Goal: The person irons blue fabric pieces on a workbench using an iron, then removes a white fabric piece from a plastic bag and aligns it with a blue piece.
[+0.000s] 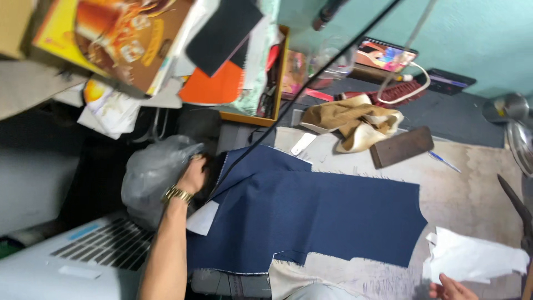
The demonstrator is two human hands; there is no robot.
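Cluttered worktable (472, 189) against a teal wall (472, 39).
Left hand (193, 175) reaches into grey plastic bag (152, 175), grip unclear; right hand (452, 289) holds white paper (472, 258). Navy fabric (311, 214) lies flat between; tan cloth (355, 119), wooden block (401, 146) beyond.

Even indoor light falls flatly across the worktable (477, 183), leaving the navy cloth (327, 216) clearly lit with only soft shadows at its folds. The lower left, under the shelves beside the grey plastic bag (152, 172), sinks into deep shade. Motion blur smears the whole frame, worst on the boxes (122, 39) at upper left. Metal pans (513, 119) at right catch mild glare.
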